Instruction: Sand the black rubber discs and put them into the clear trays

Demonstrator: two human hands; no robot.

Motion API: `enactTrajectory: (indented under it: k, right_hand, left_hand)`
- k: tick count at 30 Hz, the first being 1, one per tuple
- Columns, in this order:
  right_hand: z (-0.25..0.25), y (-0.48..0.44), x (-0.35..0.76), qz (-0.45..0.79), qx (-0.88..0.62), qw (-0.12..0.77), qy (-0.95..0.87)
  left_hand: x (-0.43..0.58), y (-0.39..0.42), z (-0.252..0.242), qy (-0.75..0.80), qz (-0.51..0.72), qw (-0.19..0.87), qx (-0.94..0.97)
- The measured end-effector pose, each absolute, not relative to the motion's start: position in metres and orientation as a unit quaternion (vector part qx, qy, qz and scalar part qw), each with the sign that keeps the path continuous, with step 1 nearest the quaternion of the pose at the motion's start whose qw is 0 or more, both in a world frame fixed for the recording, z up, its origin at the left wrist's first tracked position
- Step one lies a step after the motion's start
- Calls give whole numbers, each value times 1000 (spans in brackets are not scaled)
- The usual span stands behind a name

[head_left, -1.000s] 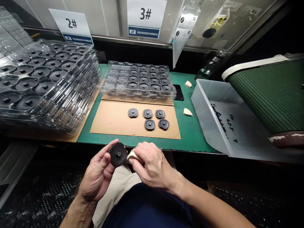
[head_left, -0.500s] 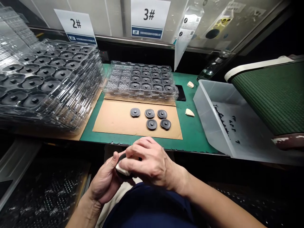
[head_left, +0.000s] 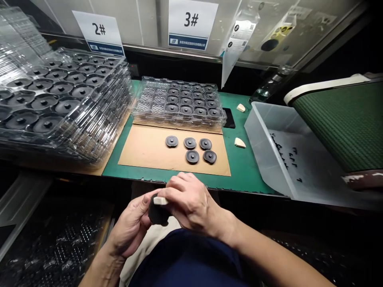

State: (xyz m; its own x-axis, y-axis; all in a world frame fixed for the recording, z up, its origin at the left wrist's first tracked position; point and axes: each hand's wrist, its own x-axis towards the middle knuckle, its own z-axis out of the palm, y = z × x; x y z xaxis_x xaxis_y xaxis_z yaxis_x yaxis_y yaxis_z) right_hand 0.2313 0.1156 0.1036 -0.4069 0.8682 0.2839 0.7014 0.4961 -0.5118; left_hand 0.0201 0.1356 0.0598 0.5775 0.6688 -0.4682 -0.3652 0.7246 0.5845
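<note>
My left hand (head_left: 134, 223) is closed on the edge of a dark round disc (head_left: 158, 213), held up in front of my lap below the table edge. In my right hand (head_left: 191, 201) a small off-white sponge piece (head_left: 160, 200) is pinched, its end against the disc's upper face. The fingers of my right hand hide part of the sponge and the disc's right side. Just beyond, several similar grey discs with a centre stub, such as this disc (head_left: 171, 141), lie on a brown cardboard sheet (head_left: 143, 149).
A clear blister tray (head_left: 179, 119), partly filled with discs, stands behind the cardboard. Tall stacked trays (head_left: 89, 123) rise at left. Rightward are a sponge wedge (head_left: 239, 142), another wedge (head_left: 241, 107), a dark phone-like slab (head_left: 229, 118), a translucent bin (head_left: 269, 159) and a green conveyor belt (head_left: 344, 123).
The disc has been turned in my left hand, showing more of its dark face. My right hand has tilted the sponge so its narrow edge shows.
</note>
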Motion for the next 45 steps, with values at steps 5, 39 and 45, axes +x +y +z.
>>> enactTrajectory:
  k: [5,39,45]
  right_hand:
    - [100,116,232,116,-375,274,-878]
    - [96,112,245,306,-561,429,-639]
    - [80,100,259,327,-615,391,-602]
  left_hand:
    - [19,132,62,344,243,888,182]
    - [32,145,62,420,303,829,210]
    - [36,143,55,450,339,783,263]
